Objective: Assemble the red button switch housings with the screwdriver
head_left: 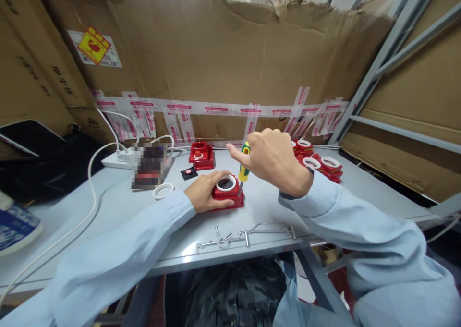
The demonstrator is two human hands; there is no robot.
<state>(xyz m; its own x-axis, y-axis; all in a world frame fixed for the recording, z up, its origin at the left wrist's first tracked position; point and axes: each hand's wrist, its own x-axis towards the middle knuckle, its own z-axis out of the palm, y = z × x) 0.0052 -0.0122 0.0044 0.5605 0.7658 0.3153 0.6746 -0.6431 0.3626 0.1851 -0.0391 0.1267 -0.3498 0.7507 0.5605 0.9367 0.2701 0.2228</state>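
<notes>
My left hand (206, 192) is closed around the left side of a red housing (236, 203) on the table, its thumb along the front edge. A white ring (226, 183) sits on top of that housing around a dark round opening. My right hand (268, 159) grips a screwdriver (244, 166) with a yellow and green handle. The screwdriver stands nearly upright, its tip down at the right end of the housing; whether a screw is under it cannot be made out. Loose screws (227, 237) and metal rods lie in front, near the table edge.
Behind are another red housing (201, 155), a small black square piece (189, 173) and a loose white ring (163, 191). Several red housings with white rings (326, 166) stand at the right. A pixelated phone-like object (149, 168), a power strip (117, 160) and a white cable (94, 192) occupy the left.
</notes>
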